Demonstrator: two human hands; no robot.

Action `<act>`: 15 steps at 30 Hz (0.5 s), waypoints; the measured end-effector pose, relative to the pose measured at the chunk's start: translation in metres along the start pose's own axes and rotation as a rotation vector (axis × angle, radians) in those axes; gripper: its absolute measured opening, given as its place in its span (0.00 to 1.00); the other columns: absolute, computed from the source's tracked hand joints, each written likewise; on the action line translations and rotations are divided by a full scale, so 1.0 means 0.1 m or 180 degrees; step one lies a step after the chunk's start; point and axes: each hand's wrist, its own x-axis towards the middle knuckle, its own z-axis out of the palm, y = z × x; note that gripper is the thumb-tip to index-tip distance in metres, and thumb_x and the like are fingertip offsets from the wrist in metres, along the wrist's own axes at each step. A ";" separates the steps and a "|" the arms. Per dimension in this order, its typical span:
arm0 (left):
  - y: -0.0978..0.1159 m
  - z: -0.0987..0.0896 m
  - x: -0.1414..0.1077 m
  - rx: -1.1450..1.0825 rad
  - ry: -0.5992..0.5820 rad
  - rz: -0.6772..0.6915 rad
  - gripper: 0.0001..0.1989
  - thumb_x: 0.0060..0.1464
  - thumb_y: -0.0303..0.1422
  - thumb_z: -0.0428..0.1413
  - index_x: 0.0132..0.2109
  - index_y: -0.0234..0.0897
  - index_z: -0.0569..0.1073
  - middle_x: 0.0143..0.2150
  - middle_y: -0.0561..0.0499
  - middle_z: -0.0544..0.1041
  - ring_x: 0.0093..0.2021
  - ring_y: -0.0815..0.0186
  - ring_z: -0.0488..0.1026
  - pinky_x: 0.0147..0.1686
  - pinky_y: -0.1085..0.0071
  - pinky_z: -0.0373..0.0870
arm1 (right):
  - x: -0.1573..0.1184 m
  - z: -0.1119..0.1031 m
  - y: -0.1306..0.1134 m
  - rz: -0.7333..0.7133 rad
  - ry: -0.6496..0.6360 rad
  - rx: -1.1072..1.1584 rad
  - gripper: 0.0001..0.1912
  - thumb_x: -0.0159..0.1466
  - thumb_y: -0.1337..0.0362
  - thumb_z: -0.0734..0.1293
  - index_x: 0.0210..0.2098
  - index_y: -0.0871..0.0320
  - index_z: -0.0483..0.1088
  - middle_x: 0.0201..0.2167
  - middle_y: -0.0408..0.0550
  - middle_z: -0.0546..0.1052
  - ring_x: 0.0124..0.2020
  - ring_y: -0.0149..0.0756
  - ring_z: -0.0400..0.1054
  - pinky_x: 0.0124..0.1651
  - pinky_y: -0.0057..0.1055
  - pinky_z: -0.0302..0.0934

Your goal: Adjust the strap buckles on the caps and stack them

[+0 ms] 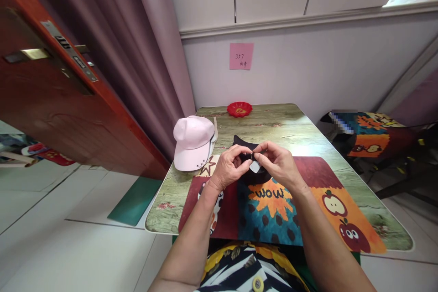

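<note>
Over the middle of the table, my left hand (233,165) and my right hand (275,162) meet with pinched fingertips. Between them is a small, thin item, too small to name. Right below the fingertips a black cap (262,176) lies on the colourful mat, partly covered by my hands. A pale grey-white patch or tag (255,167) shows against the black cloth. Left of my left hand, a pink cap (194,139) rests near the table's left edge, its brim towards me.
A red scalloped dish (239,109) stands at the table's back edge (290,106). The patterned mat (316,171) covers the near part. A pink note (241,56) is on the wall. A wooden door (68,114) is at left, and a stool with another mat (371,132) at right.
</note>
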 end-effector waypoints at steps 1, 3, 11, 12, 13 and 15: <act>0.00 0.00 0.00 0.0003 -0.0003 0.0002 0.11 0.57 0.35 0.60 0.47 0.39 0.76 0.39 0.51 0.72 0.26 0.73 0.65 0.29 0.74 0.64 | 0.00 0.00 0.01 -0.0007 0.0002 0.0006 0.15 0.62 0.50 0.70 0.35 0.56 0.75 0.21 0.43 0.74 0.21 0.32 0.67 0.22 0.28 0.59; -0.01 0.00 0.00 0.0015 -0.0016 0.0011 0.11 0.57 0.35 0.60 0.47 0.39 0.76 0.39 0.51 0.72 0.27 0.73 0.65 0.30 0.74 0.65 | 0.01 0.00 0.02 -0.0006 0.0018 -0.0011 0.13 0.62 0.52 0.70 0.35 0.56 0.75 0.23 0.44 0.75 0.22 0.33 0.67 0.23 0.28 0.60; -0.02 0.00 0.00 0.0171 -0.0113 0.0196 0.11 0.58 0.34 0.59 0.47 0.39 0.76 0.37 0.52 0.72 0.27 0.72 0.66 0.30 0.73 0.65 | 0.03 0.00 -0.01 0.0044 0.0022 -0.0327 0.05 0.59 0.62 0.68 0.29 0.57 0.74 0.23 0.43 0.74 0.20 0.28 0.60 0.23 0.26 0.54; -0.02 0.00 0.00 0.0190 -0.0131 0.0232 0.11 0.57 0.34 0.59 0.47 0.38 0.76 0.37 0.52 0.73 0.27 0.72 0.66 0.30 0.73 0.65 | 0.03 -0.01 -0.03 0.0028 -0.0005 -0.0377 0.05 0.59 0.63 0.68 0.28 0.57 0.74 0.22 0.42 0.74 0.20 0.28 0.59 0.22 0.26 0.53; -0.03 0.00 0.00 0.0202 -0.0139 0.0271 0.11 0.57 0.33 0.59 0.48 0.38 0.76 0.38 0.51 0.73 0.27 0.73 0.66 0.30 0.73 0.66 | 0.03 -0.01 -0.04 0.0018 -0.0031 -0.0423 0.05 0.59 0.63 0.68 0.28 0.57 0.74 0.22 0.42 0.73 0.20 0.27 0.58 0.22 0.25 0.53; -0.04 0.00 0.00 0.0208 -0.0126 0.0366 0.11 0.57 0.32 0.59 0.48 0.38 0.76 0.39 0.51 0.74 0.27 0.73 0.67 0.30 0.74 0.66 | 0.03 -0.02 -0.05 0.0018 -0.0076 -0.0486 0.06 0.59 0.63 0.68 0.27 0.57 0.74 0.21 0.41 0.72 0.19 0.27 0.57 0.22 0.25 0.52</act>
